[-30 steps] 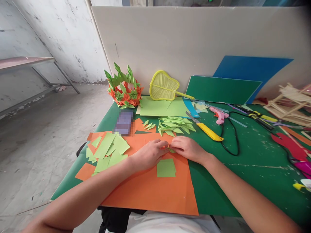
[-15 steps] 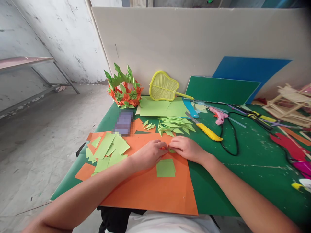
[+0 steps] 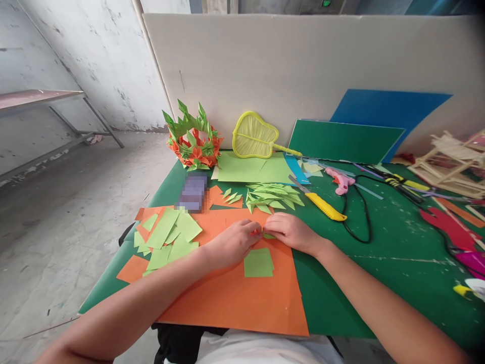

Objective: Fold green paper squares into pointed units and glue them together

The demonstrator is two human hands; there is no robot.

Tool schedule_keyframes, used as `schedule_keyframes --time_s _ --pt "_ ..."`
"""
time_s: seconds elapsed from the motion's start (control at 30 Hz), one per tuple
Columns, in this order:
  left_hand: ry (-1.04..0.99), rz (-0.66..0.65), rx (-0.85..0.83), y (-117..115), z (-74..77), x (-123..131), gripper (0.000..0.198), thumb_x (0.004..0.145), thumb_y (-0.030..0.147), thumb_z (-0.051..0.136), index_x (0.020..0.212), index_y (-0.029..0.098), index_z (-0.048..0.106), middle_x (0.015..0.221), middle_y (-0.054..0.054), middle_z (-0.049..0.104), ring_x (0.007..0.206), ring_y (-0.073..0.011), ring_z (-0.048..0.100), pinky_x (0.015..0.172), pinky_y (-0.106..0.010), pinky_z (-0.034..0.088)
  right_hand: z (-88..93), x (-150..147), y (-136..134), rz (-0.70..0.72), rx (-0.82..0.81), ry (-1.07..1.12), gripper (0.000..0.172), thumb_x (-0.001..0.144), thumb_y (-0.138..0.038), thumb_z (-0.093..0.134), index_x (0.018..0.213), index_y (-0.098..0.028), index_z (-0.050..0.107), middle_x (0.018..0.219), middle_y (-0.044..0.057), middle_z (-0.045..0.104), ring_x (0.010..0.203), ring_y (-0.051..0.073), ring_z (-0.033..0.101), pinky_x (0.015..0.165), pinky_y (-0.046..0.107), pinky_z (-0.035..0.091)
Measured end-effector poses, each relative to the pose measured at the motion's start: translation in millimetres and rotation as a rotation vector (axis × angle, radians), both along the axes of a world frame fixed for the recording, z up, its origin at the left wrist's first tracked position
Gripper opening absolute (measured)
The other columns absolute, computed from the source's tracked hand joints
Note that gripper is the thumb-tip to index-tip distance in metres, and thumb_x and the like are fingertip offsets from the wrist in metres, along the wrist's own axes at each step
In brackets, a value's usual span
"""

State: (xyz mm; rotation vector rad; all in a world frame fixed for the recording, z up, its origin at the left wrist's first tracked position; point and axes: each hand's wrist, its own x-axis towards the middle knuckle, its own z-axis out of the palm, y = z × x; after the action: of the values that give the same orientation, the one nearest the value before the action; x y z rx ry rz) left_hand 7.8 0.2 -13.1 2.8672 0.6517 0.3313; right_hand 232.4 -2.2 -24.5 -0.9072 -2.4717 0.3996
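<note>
At our eleven o'clock we see a green-and-orange paper wreath (image 3: 194, 144), with a yellow fan (image 3: 254, 135) at twelve. Toward two o'clock lie a yellow utility knife (image 3: 326, 206) and a pink glue gun (image 3: 340, 180).

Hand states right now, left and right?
Left hand: closed, pinching the small green paper piece.
Right hand: closed, pinching the same piece.
</note>
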Motion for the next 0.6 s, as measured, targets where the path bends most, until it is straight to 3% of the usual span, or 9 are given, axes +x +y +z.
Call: schedule_keyframes --time_s 0.4,0.6 --pt "0.058 -0.013 0.048 -2 -0.8 1 0.028 0.093 0.012 0.036 0.111 0.014 0.058 0.109 -0.012 0.057 0.093 -0.022 0.051 0.078 -0.033 0.046 2.8 1 0 0.0 0.0 -0.029 0.028 0.097 -0.023 0.041 0.089 -0.021 0.068 0.088 0.006 0.066 0.083 0.018 0.058 0.073 0.029 0.047" --pt "0.062 0.001 0.048 -4 -0.4 0 0.028 0.093 0.013 0.038 0.114 0.016 0.055 0.105 -0.013 0.057 0.089 -0.0217 0.052 0.076 -0.033 0.046 4.3 11 -3 -0.011 0.0 -0.066 0.029 0.095 -0.016 0.042 0.101 -0.023 0.07 0.093 0.006 0.066 0.087 0.019 0.059 0.073 0.03 0.049"
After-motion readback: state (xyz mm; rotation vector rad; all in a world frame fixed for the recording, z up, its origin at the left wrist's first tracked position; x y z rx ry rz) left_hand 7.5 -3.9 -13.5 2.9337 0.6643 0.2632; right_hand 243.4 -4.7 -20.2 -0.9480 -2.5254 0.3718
